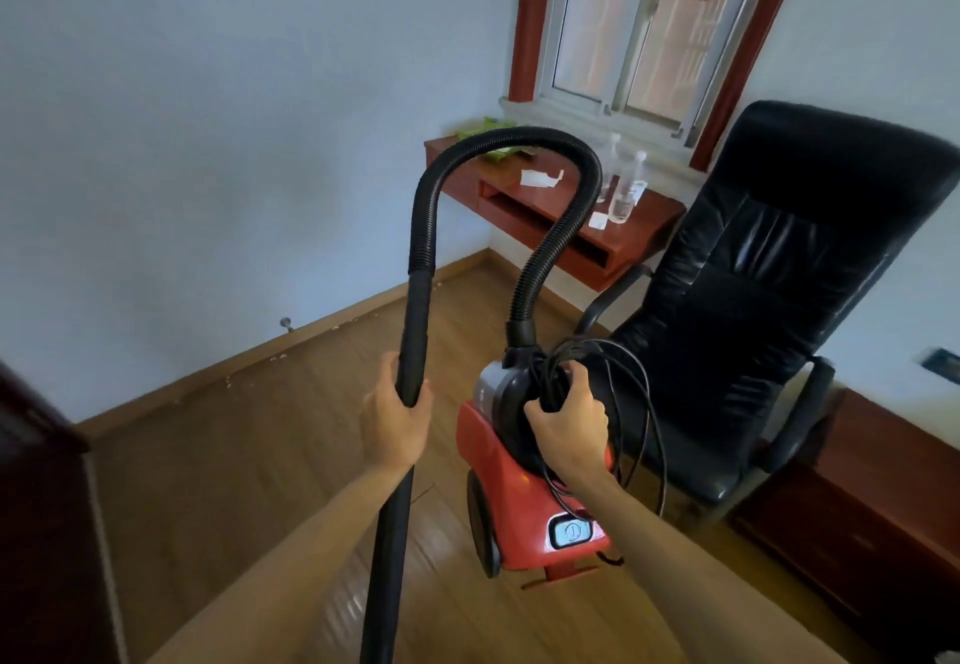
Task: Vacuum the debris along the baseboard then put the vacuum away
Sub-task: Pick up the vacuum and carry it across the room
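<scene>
A black office chair (753,300) is seen at the right, just beside the red vacuum (498,461). A red-brown counter (644,232) is fixed to the far wall under a window (639,24), and two clear bottles (623,196) and scraps of paper are carried on it. A dark cabinet (36,507) is cut off by the left edge, and a low wooden unit (857,507) is set at the near right, past the chair's armrest.

The vacuum is held in the middle of the view. The fingers (540,411) of the right hand (569,416) are curled round its top handle together with loops of black cord (641,403). The left hand (397,419) is wrapped round the rigid black tube (410,331), from which the ribbed hose (519,136) is arched over to the body.

Pale debris (275,358) is scattered along the baseboard (197,385) at the left wall. Bare wooden floor (234,481) is left open between the vacuum and that baseboard, up to the far corner.
</scene>
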Available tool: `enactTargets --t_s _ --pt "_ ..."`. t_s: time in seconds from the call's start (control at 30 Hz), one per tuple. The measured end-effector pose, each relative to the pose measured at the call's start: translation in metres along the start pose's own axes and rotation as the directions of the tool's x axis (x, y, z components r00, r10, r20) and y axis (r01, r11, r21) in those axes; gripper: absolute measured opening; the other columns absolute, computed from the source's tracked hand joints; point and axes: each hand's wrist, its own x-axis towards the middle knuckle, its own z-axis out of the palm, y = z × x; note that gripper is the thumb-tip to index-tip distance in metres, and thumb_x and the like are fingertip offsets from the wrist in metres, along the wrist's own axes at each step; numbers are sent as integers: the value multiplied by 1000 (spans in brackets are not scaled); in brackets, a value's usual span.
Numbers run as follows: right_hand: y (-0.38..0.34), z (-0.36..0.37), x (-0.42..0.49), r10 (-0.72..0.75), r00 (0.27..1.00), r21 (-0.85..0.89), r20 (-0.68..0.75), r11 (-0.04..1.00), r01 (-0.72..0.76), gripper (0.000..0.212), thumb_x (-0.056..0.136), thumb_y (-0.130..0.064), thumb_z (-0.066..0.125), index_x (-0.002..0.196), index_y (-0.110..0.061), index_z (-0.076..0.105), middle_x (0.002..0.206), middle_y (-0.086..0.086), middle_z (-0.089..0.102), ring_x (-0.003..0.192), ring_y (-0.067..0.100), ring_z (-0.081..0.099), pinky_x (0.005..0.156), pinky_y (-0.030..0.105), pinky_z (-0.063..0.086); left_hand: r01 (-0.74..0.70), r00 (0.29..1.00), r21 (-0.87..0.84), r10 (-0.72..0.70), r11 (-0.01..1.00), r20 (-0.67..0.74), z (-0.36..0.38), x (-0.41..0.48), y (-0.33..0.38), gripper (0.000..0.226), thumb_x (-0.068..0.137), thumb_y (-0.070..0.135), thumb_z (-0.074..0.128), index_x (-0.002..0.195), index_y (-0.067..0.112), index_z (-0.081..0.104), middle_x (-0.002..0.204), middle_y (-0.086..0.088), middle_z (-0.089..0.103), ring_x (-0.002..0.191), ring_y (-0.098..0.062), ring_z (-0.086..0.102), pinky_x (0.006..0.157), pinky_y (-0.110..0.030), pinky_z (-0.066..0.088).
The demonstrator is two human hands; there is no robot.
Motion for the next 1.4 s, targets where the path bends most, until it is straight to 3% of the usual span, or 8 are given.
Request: enactTargets --t_s 0.1,0.23,0.4,0.63,0.87,1.03,1.23,1.4 --pt "4 15 41 -25 998 -14 53 1000 26 63 74 -32 62 130 -32 33 89 1 69 79 24 67 73 47 58 59 996 18 -58 998 -65 23 15 -2 29 90 20 68 114 21 52 77 6 62 56 -5 59 44 -11 43" --pt "4 32 86 -94 988 -35 123 994 99 63 79 -24 66 135 -22 38 97 3 70 88 26 68 79 42 57 132 981 1 -131 991 -141 48 35 -14 36 89 16 69 121 17 52 86 5 63 67 -7 63 53 -13 49" --pt "2 59 130 -129 973 -22 190 991 135 59 80 -21 67 134 -21 43 105 4 70 96 28 66 82 36 52 204 951 -16 -202 979 -233 64 59 -36 41 90 18 68 126 18 50 94 8 62 71 5 60 57 -8 49" --pt "-2 115 174 -132 955 -36 265 989 146 55 81 -21 66 131 -21 45 96 0 69 91 28 66 71 28 44 304 913 -4 -292 953 -284 88 97 -87 40 91 21 66 126 22 47 94 3 66 73 -11 66 61 -33 59" --pt "9 178 213 -141 940 -59 310 984 167 51 82 -18 66 129 -21 47 80 -12 55 73 17 58 64 26 38 359 887 -14 -346 933 -305 107 136 -150 36 91 22 65 123 24 49 91 2 66 73 -10 65 59 -24 52" --pt "37 222 238 -133 923 -79 362 982 173 58 83 -18 66 136 -18 43 83 -10 56 86 25 66 67 25 39 406 863 -53 -402 912 -308 133 139 -198 37 92 20 64 126 22 49 96 1 66 78 -10 64 68 -29 57" --pt "93 276 270 -171 886 -119 430 963 244 58 83 -17 67 136 -14 44 96 5 69 88 27 66 68 26 40 491 805 -82 -487 868 -338 182 129 -253 42 92 16 65 130 16 49 107 2 62 93 -9 60 82 -12 48" --pt "155 327 294 -153 866 -144 475 958 248 61 83 -22 66 138 -20 41 96 2 70 85 24 66 69 31 48 590 714 -89 -570 803 -407 232 117 -300 35 91 22 65 119 33 48 92 -3 65 81 -16 64 76 -37 58"
